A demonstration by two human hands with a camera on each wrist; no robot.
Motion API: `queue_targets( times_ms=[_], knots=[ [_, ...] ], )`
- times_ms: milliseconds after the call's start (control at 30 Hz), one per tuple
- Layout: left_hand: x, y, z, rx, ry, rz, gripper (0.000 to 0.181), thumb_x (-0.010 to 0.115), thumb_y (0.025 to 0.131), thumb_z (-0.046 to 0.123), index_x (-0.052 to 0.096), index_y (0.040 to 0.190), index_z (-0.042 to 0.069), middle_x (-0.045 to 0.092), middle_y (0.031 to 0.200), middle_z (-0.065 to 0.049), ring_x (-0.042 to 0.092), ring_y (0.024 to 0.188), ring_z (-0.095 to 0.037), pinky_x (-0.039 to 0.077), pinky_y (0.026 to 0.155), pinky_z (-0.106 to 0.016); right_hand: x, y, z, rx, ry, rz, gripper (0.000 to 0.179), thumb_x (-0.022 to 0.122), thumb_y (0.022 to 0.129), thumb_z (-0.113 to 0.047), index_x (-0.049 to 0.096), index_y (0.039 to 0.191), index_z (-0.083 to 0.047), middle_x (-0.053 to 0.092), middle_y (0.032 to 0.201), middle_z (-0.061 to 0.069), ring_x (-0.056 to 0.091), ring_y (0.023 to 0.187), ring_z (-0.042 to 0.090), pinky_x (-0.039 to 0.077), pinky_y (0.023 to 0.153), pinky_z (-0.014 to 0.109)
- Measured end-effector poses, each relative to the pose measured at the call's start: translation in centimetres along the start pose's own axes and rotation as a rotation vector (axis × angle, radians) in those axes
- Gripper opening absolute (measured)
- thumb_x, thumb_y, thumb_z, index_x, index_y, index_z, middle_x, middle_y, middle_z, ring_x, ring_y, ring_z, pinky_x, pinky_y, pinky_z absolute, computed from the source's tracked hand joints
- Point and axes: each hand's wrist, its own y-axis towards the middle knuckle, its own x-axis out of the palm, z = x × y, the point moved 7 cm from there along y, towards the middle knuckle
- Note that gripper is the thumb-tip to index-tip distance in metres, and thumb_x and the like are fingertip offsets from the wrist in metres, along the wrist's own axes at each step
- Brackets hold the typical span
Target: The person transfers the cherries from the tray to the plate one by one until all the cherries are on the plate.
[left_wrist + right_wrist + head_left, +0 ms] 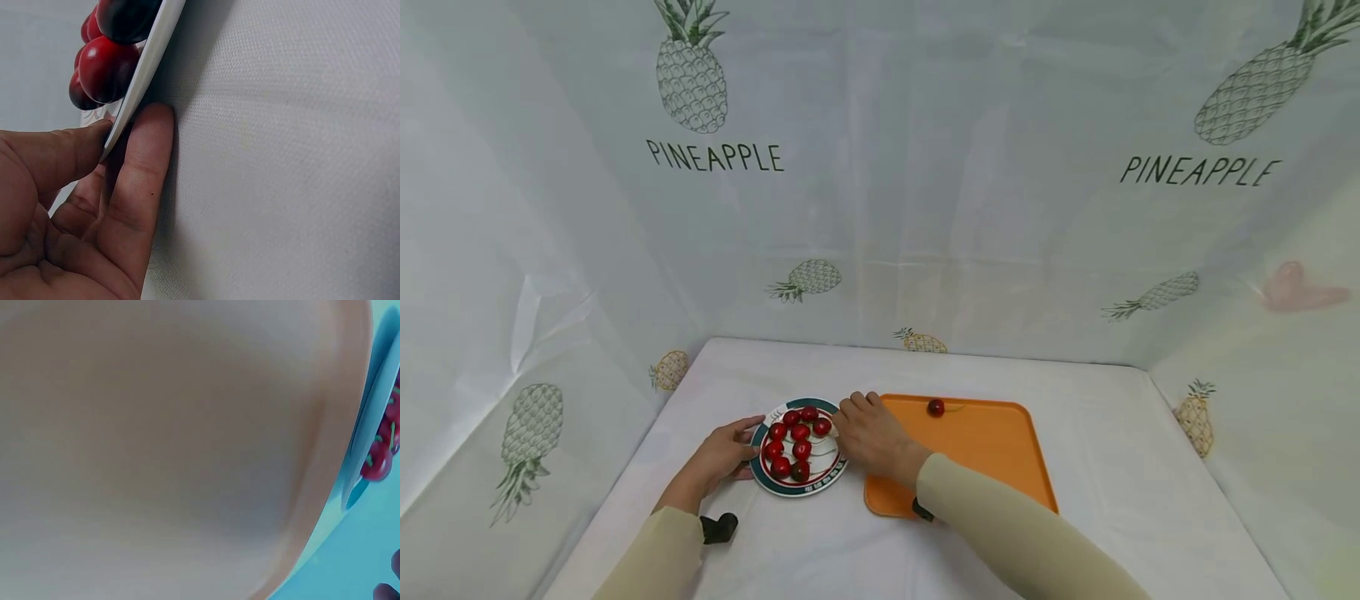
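A round plate (766,483) with a dark green rim bears several red cherries (801,450). My left hand (724,454) holds the plate's left edge; in the left wrist view the thumb (69,153) lies on the rim and a finger (147,150) reaches beneath it. My right hand (874,435) is at the plate's right rim, its fingertips close beside a cherry (822,427). The back of that hand hides whether the fingers pinch anything. In the right wrist view, cherries (378,461) show at the edge of the picture.
Right of the plate lies an orange tray (977,450), partly under my right forearm. One cherry with a stem (936,407) rests near the tray's far edge. A white cloth (805,550) covers the table, and pineapple-printed sheeting (925,208) stands behind and at both sides.
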Motion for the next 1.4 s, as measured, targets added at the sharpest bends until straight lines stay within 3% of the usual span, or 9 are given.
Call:
queue_targets(
  times_ms=[400,767,1100,1400],
  knots=[
    [0.1,0.0,-0.2,0.013,0.007,-0.009,0.064,0.064,0.101,0.002,0.043,0.161,0.013,0.047,0.151,-0.032,0.069,0.089,-0.019,0.065,0.074,-0.037,0.6,-2.9,4.1,0.083,0.070,0.078,0.024,0.063,0.103,-0.036,0.061,0.111,-0.014,0.057,0.105,0.002,0.048,0.098,0.022,0.043,0.085,0.033],
    [0.2,0.0,0.0,0.009,0.013,-0.005,0.065,0.065,0.101,0.002,0.043,0.161,0.012,0.047,0.151,-0.033,0.068,0.090,-0.020,0.065,0.074,-0.036,1.2,-7.5,10.4,0.170,0.084,0.122,0.020,0.071,0.101,-0.025,0.063,0.110,-0.009,0.059,0.106,0.007,0.052,0.096,0.025,0.048,0.083,0.037],
    [0.4,0.1,0.2,0.014,0.017,-0.010,0.065,0.064,0.101,0.002,0.043,0.161,0.012,0.049,0.148,-0.032,0.068,0.088,-0.020,0.065,0.073,-0.036,2.2,-12.1,15.5,0.196,0.056,0.062,0.021,0.076,0.098,-0.018,0.068,0.113,-0.007,0.060,0.112,0.010,0.049,0.096,0.028,0.048,0.085,0.043],
    [0.2,0.1,-0.2,0.003,0.019,0.004,0.066,0.063,0.100,0.000,0.042,0.162,0.013,0.044,0.150,-0.032,0.068,0.090,-0.021,0.065,0.074,-0.035,4.1,-13.6,16.2,0.148,0.071,0.020,0.017,0.078,0.096,-0.015,0.065,0.105,-0.007,0.058,0.108,0.010,0.050,0.098,0.031,0.050,0.084,0.045]
  ],
)
